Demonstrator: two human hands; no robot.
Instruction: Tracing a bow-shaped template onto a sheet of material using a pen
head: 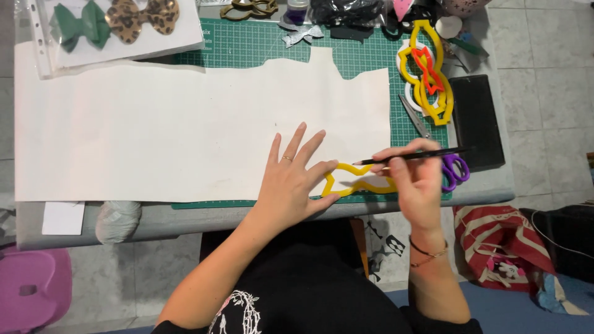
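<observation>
Seen from above, a person in a black top sits at a grey table. The left hand [289, 185] lies flat with fingers spread, thumb and forefinger pressing down a yellow plastic bow-shaped outline template [356, 179]. The template rests on the near right corner of a large cream-white sheet of material [185, 130], close to its front edge. The right hand [416, 179] pinches a dark pencil [411, 156] between thumb and fingertips, its point touching the template's upper edge. No pencil line can be made out on the sheet here, so the tracing looks only just begun, with most of the outline apparently left to draw. The sheet's far edge already has a stepped cut-out. Purple-handled scissors [451, 168] lie just beside the right hand. Under the sheet is a green gridded cutting mat [260, 46]. Farther back, at right, are stacked yellow, red and white templates [427, 71]; at far left, a clear sleeve with a green bow [80, 23] and a leopard-print bow [141, 17].
</observation>
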